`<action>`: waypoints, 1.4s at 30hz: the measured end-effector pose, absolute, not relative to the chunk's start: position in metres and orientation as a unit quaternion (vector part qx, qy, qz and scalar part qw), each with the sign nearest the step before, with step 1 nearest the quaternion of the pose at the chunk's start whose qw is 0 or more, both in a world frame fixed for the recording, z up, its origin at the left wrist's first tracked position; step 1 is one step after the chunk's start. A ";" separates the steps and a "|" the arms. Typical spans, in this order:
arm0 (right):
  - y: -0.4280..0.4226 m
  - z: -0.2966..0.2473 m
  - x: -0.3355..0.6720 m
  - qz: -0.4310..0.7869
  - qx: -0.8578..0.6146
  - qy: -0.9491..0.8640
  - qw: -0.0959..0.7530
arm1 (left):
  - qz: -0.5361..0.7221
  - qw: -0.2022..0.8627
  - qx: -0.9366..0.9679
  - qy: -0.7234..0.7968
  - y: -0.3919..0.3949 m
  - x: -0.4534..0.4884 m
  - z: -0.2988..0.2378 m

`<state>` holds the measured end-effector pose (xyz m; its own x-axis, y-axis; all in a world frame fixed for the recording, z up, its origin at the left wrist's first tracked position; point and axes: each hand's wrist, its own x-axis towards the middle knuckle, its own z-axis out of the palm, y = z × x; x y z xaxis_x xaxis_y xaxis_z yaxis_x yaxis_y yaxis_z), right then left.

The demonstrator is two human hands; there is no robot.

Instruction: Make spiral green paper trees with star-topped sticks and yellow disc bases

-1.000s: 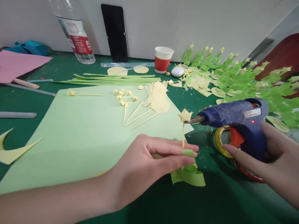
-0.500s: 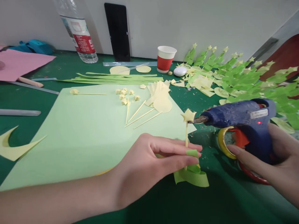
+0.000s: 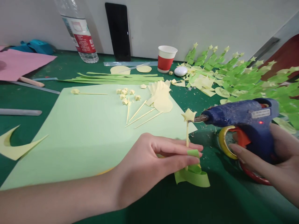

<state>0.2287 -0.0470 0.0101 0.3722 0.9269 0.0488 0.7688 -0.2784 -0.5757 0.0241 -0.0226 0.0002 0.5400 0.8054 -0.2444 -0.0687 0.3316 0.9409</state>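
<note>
Between the thumb and fingers of my left hand (image 3: 161,158) is a thin stick (image 3: 187,135), held upright. A pale yellow paper star (image 3: 189,115) tops the stick, and a green paper strip (image 3: 192,178) curls around its lower part, partly hidden by my fingers. My right hand (image 3: 271,158) grips a dark blue hot glue gun (image 3: 243,113) with its red light lit. The metal nozzle (image 3: 201,118) points left and appears to touch the star's underside, where it meets the stick. Rolls of tape (image 3: 224,143) lie behind and below the gun.
A pale green sheet (image 3: 77,130) bears small paper stars (image 3: 125,101), loose sticks (image 3: 140,118) and yellow paper pieces (image 3: 163,102). Behind stand a bottle (image 3: 85,40), a phone (image 3: 118,31) and a paper cup (image 3: 166,59). Finished green paper stalks (image 3: 252,77) crowd the right side.
The whole view has shifted very slightly. Both hands, the stick with its star and the glue gun keep the same positions relative to one another.
</note>
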 end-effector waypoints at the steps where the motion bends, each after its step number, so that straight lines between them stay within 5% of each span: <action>1: -0.046 0.009 0.231 0.144 -0.785 -0.543 0.262 | 0.301 0.726 0.492 0.374 -0.022 0.024 0.000; 36: -0.055 0.008 0.222 0.061 -0.761 -0.585 0.272 | 0.312 0.731 0.482 0.368 -0.023 0.025 -0.001; 42: -0.047 -0.002 0.246 -0.114 -0.717 -0.651 0.222 | 0.307 0.730 0.485 0.371 -0.022 0.024 0.002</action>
<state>0.2460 -0.0474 -0.0017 0.1268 0.8830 0.4520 0.9840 -0.0542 -0.1700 0.0245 -0.0221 0.0020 0.5362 0.8079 -0.2446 -0.0868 0.3410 0.9360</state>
